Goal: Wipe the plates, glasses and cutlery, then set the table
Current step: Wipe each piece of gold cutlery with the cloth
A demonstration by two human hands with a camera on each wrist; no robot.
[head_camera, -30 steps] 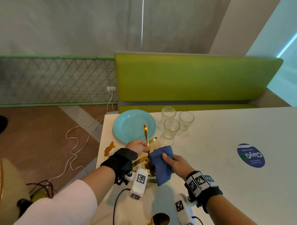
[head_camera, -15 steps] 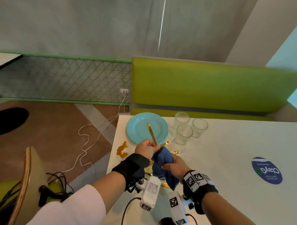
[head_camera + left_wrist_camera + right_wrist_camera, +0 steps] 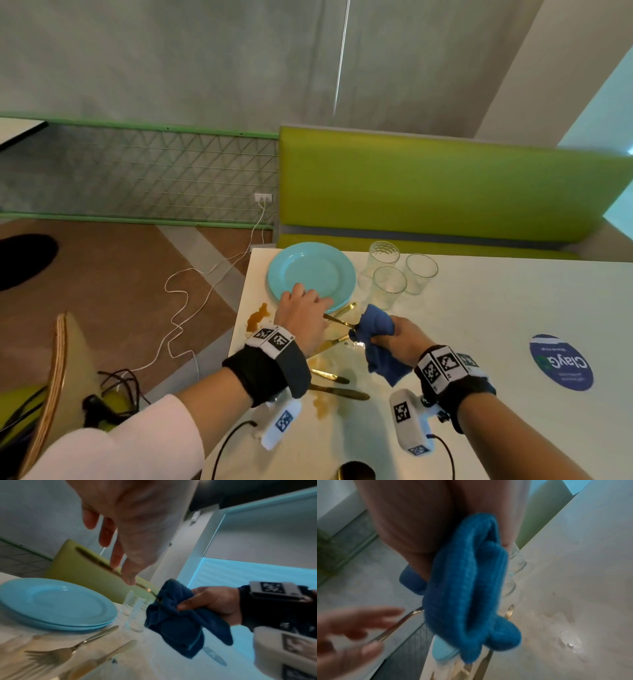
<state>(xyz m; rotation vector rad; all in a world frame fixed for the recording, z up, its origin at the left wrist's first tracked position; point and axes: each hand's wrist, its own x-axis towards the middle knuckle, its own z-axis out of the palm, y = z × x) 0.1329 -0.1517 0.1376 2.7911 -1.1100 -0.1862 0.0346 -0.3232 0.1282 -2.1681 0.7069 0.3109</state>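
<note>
My left hand (image 3: 305, 315) pinches the handle of a gold cutlery piece (image 3: 337, 321), held nearly level above the white table (image 3: 496, 308). Its other end is buried in a blue cloth (image 3: 376, 323), which my right hand (image 3: 397, 337) grips bunched around it. In the left wrist view the cutlery piece (image 3: 96, 558) runs under my fingers into the cloth (image 3: 176, 626). Two stacked teal plates (image 3: 308, 274) and three clear glasses (image 3: 388, 284) stand just beyond my hands. A gold fork (image 3: 56, 654) and gold knives (image 3: 337, 392) lie loose below.
A brown spill (image 3: 258, 317) stains the table by its left edge, and another smear (image 3: 322, 406) lies nearer me. A green bench (image 3: 428, 181) backs the table. A round blue sticker (image 3: 560, 361) is at right. Cables (image 3: 185, 308) and a wooden chair (image 3: 54, 377) are on the floor at left.
The cutlery piece has dropped from pointing up to nearly level. My left hand has turned palm down over it, and the cloth has slid out toward its far end.
</note>
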